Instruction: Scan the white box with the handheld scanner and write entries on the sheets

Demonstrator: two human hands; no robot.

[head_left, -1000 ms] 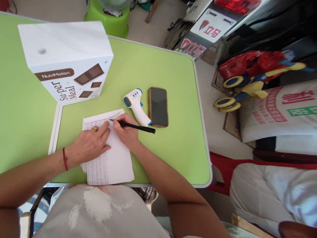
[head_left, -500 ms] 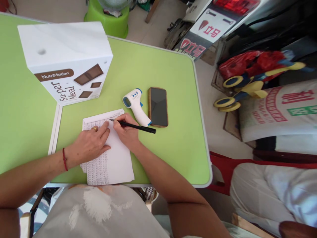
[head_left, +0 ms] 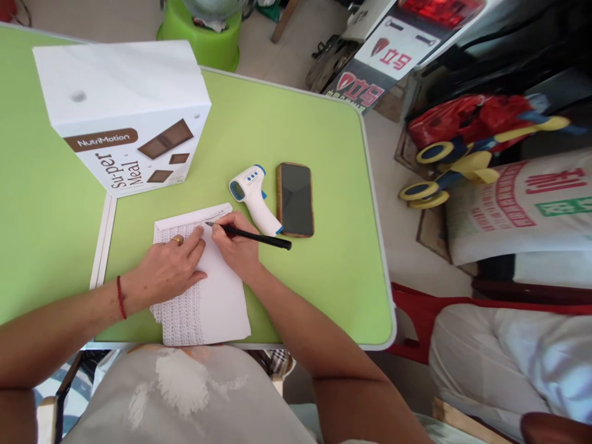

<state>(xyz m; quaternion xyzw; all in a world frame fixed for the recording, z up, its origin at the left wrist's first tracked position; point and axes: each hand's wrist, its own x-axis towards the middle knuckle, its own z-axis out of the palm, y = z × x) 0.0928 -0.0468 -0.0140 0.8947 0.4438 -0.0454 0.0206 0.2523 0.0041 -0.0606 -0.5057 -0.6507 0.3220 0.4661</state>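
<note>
A notepad [head_left: 224, 302] lies on the green table near its front edge, its left part covered in rows of small marks and its right part blank. Flat on the marked part rests my left hand [head_left: 169, 268], fingers stretched out, with a ring and a red bracelet. My right hand [head_left: 235, 246] grips a black pen [head_left: 259, 235], whose tip touches or hovers just over the paper near the top, close to my left fingertips. Beyond my right hand is a white and blue infrared thermometer [head_left: 254, 200], beside a dark-screened phone [head_left: 296, 200] in a brown case.
A tall white NutriMotion box [head_left: 124, 92] stands on the table [head_left: 333, 265] at the back left. On the right, past the table edge, are a red chair [head_left: 411, 320], a printed sack [head_left: 518, 203] and yellow-blue handles [head_left: 435, 185]. A green stool [head_left: 201, 37] stands behind.
</note>
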